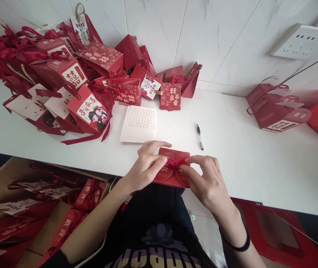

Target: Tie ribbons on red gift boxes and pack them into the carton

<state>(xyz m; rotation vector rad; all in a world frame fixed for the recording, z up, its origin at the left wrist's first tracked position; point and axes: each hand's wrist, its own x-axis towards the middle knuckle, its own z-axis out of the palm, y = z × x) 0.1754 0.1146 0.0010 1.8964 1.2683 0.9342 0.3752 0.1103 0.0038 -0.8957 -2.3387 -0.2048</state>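
A red gift box [172,179] with gold print lies at the table's front edge, close to my body. Across its top runs a red ribbon [175,162], gathered into a knot or bow in the middle. My left hand [148,165] pinches the ribbon's left side between thumb and a finger, with the index finger stretched out above the box. On the other side, my right hand [205,176] pinches the ribbon's right part between thumb and index finger. The fingers hide both ends of the ribbon where they grip it.
Beyond the box lie an open notebook [140,124] and a pen [200,136]. A heap of red gift boxes [100,57] fills the back left. More boxes [277,108] stand at right below a power strip [305,41]. A carton [43,227] of red boxes is at lower left.
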